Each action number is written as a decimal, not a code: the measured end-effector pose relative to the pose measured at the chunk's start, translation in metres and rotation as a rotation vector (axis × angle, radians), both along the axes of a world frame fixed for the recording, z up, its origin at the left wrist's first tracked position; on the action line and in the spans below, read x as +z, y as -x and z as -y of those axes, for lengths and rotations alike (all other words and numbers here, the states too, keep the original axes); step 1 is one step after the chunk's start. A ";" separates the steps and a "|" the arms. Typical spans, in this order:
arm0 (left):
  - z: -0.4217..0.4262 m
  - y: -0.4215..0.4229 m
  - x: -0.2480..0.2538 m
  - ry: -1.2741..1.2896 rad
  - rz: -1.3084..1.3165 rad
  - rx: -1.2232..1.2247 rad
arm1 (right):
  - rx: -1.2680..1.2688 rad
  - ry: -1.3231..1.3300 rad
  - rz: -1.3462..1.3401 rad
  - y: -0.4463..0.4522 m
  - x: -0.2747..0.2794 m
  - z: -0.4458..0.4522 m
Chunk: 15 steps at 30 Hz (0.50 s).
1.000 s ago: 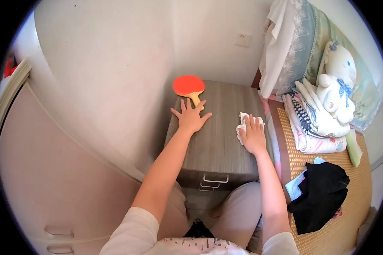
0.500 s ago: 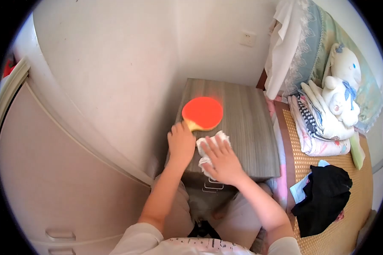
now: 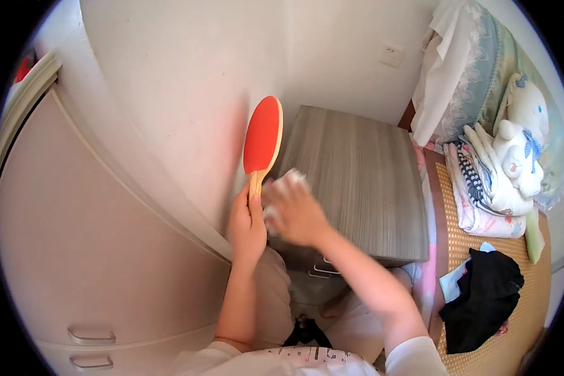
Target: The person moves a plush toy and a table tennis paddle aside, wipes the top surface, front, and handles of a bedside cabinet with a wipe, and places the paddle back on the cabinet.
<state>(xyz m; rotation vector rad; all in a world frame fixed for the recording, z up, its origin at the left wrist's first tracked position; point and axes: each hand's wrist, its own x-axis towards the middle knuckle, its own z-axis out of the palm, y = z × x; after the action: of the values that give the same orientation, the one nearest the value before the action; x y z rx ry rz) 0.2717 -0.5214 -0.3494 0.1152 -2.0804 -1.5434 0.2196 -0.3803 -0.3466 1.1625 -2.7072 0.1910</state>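
Note:
A red table tennis paddle (image 3: 263,135) is raised and tilted nearly edge-on, left of the grey wooden cabinet top. My left hand (image 3: 247,224) is closed around its light wooden handle. Just to the right, my right hand (image 3: 294,213) is smeared by motion, its fingers around a crumpled white cloth or tissue (image 3: 292,180). That hand is close beside the handle; whether the cloth touches the paddle I cannot tell.
A grey wood-grain cabinet (image 3: 357,182) with drawers stands in front of me. On the left is a large pale cabinet door (image 3: 106,232). A bed at the right bears folded bedding (image 3: 489,207), a white plush toy (image 3: 525,138) and a black garment (image 3: 485,301).
My left hand has lifted the paddle off the cabinet top and turned it from flat to upright. My right hand has moved left with the cloth, away from the cabinet surface.

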 end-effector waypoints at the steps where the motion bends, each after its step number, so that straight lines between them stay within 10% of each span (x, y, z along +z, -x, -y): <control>1: -0.006 0.006 0.000 -0.139 -0.032 -0.058 | -0.007 -0.001 0.001 -0.011 -0.005 -0.007; 15: -0.026 0.020 -0.018 -0.304 0.015 -0.080 | -0.748 0.042 -0.044 -0.091 -0.005 -0.195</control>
<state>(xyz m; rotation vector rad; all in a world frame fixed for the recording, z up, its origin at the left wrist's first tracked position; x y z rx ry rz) 0.2518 -0.4953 -0.3674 0.1560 -1.8681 -1.9045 0.3110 -0.1849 -0.3515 0.0893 -2.8589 0.1035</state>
